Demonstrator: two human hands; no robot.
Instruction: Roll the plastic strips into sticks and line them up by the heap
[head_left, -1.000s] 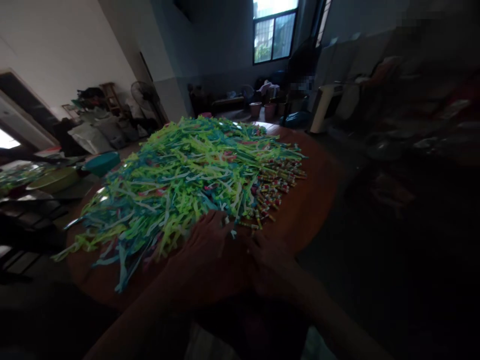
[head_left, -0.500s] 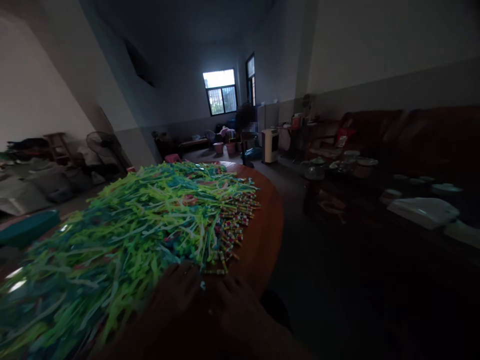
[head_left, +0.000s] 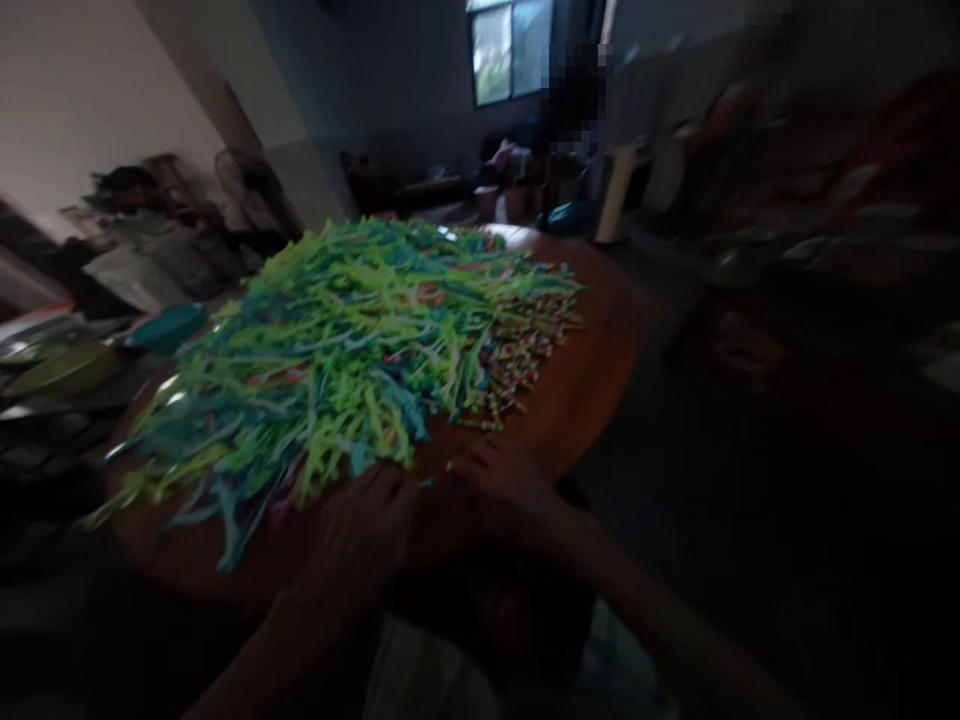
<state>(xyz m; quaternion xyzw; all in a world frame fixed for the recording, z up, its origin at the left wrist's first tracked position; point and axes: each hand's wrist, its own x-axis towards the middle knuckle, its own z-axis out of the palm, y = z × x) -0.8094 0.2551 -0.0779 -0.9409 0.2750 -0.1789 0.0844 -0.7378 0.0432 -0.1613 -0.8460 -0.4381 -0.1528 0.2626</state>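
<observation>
Dim room, round wooden table (head_left: 600, 330) heaped with green/blue strips (head_left: 337, 350). Left hand (head_left: 360, 530) and right hand (head_left: 499, 485) rest at the pile's near edge, fingertips nearly meeting; picture too blurred to tell grip or what's held.

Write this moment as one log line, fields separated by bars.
left hand at strip pile edge | right hand on table | both blurred

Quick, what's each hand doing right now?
Left hand: on the table edge by the strip pile; grip unclear.
Right hand: fingertips meeting the left's; contents unclear.
</observation>
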